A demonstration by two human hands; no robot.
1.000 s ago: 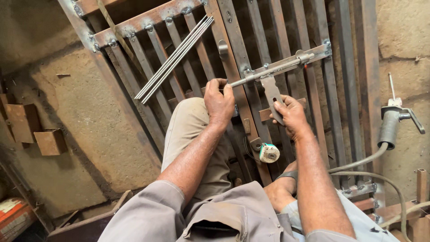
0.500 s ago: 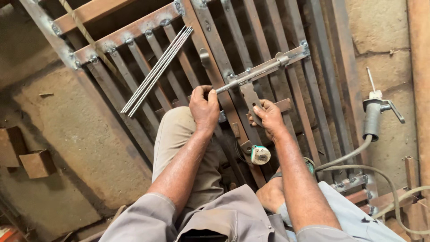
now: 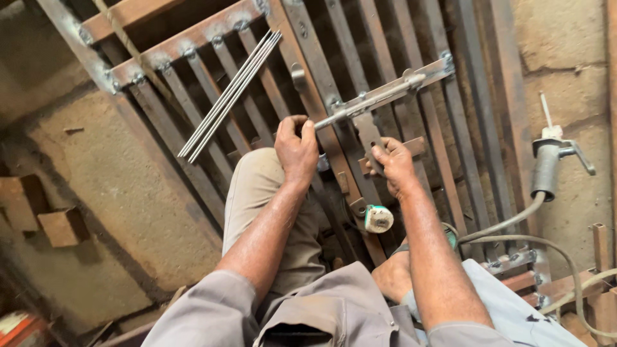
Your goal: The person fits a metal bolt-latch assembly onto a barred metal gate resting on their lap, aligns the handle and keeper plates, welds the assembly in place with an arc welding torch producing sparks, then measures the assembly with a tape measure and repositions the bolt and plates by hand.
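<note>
A rusty steel gate frame with several vertical bars lies flat on the ground. A long sliding bolt latch rests across its bars. My left hand grips the near end of the bolt rod. My right hand is closed on the flat hasp plate that hangs from the latch, over a small wooden block. Both forearms reach out over my knee in tan trousers.
A bundle of thin welding rods lies on the bars at upper left. A small round green-rimmed object sits below my right hand. A welding electrode holder with its cable lies on the concrete at right. Wooden blocks lie at left.
The view has shifted, so the gate appears lower and to the left. My hands keep their hold on the bolt rod and hasp plate.
</note>
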